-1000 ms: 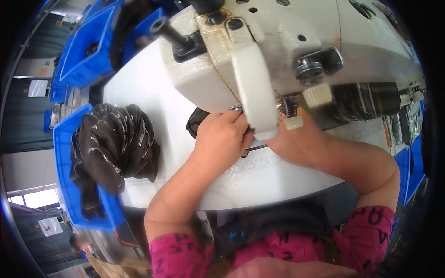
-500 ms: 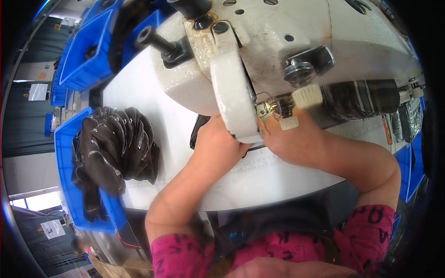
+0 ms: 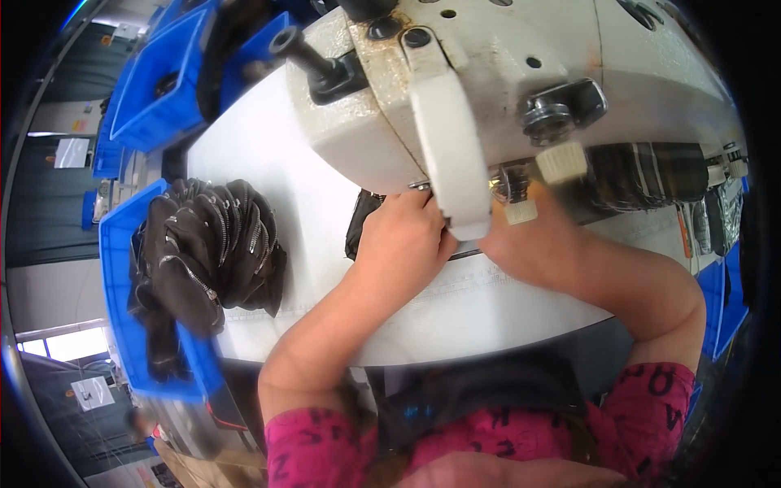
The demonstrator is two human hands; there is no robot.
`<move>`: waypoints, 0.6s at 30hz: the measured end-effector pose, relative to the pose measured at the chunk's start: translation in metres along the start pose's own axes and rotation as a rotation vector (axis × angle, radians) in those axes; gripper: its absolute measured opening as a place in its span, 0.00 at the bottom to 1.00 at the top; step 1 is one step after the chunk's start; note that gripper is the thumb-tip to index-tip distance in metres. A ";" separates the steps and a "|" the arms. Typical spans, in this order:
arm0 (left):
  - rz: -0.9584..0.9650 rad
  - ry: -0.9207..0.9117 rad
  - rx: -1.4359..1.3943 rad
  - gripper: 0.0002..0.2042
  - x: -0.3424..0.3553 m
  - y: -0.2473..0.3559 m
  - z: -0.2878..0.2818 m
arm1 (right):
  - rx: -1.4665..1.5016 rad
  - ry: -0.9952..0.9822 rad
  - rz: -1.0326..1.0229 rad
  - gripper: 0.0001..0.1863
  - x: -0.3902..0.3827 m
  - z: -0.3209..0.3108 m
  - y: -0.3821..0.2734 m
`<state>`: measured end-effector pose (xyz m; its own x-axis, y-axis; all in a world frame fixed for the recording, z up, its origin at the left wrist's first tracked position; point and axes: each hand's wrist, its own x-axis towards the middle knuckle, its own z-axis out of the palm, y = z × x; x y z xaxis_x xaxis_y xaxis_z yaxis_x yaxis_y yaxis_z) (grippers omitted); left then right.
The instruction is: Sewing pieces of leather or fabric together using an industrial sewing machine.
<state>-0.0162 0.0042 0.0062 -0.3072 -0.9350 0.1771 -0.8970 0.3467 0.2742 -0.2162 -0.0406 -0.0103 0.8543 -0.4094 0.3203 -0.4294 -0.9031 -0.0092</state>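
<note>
A white sewing machine head (image 3: 521,73) stands over a white work table, with a curved white lever (image 3: 451,150) at its front. Below it, my left hand (image 3: 405,236) has its fingers curled and pressed on a dark fabric piece (image 3: 358,226), whose edge shows on the hand's left. My right hand (image 3: 533,240) is close by on the other side of the lever, beneath the tension spring and a cream knob (image 3: 521,212). The lever and knobs hide its fingertips. The needle area is hidden too.
On the left, a bundle of dark zippered pieces (image 3: 207,252) lies over the table edge and a blue bin (image 3: 122,325). More blue bins (image 3: 163,81) stand at the far left. A roll of dark striped fabric (image 3: 647,175) sits right, near small tools (image 3: 687,228).
The view has shifted, so the machine appears farther right. My left hand also appears slightly farther right, and more of the dark fabric shows beside it.
</note>
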 end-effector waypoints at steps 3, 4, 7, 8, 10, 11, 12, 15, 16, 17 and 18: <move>0.032 0.056 -0.062 0.12 0.004 0.002 -0.003 | -0.017 0.012 0.037 0.11 0.001 0.001 0.001; 0.031 0.061 -0.060 0.12 0.004 0.002 -0.004 | 0.014 0.016 0.063 0.11 0.001 0.004 0.002; 0.003 0.075 -0.111 0.13 0.002 -0.001 -0.003 | 0.042 -0.014 0.077 0.12 0.002 0.005 0.004; -0.021 0.083 -0.162 0.14 0.002 -0.003 -0.003 | 0.039 -0.046 0.067 0.13 0.002 0.005 0.005; -0.123 -0.030 -0.280 0.14 0.005 -0.009 -0.013 | -0.038 -0.052 0.038 0.13 0.000 0.003 0.005; -0.226 -0.145 -0.394 0.13 0.006 -0.012 -0.017 | -0.114 -0.056 0.007 0.14 -0.002 0.003 0.005; -0.224 -0.146 -0.395 0.13 0.006 -0.014 -0.018 | -0.115 -0.057 0.010 0.14 -0.004 0.006 0.006; -0.455 -0.169 -0.721 0.13 0.006 -0.017 -0.020 | 0.223 0.026 0.136 0.16 -0.008 0.013 0.006; -0.459 -0.167 -0.781 0.13 0.005 -0.019 -0.020 | 0.058 0.037 0.060 0.16 -0.006 0.008 0.004; -0.462 -0.164 -0.841 0.13 0.004 -0.021 -0.019 | -0.108 0.049 -0.016 0.16 -0.004 0.003 0.002; -0.459 -0.162 -0.905 0.14 0.005 -0.022 -0.018 | -0.112 0.048 -0.014 0.16 -0.003 -0.001 0.001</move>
<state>0.0079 -0.0068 0.0177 -0.0948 -0.9672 -0.2358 -0.3837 -0.1831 0.9051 -0.2187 -0.0400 -0.0106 0.8466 -0.3877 0.3646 -0.4499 -0.8874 0.1010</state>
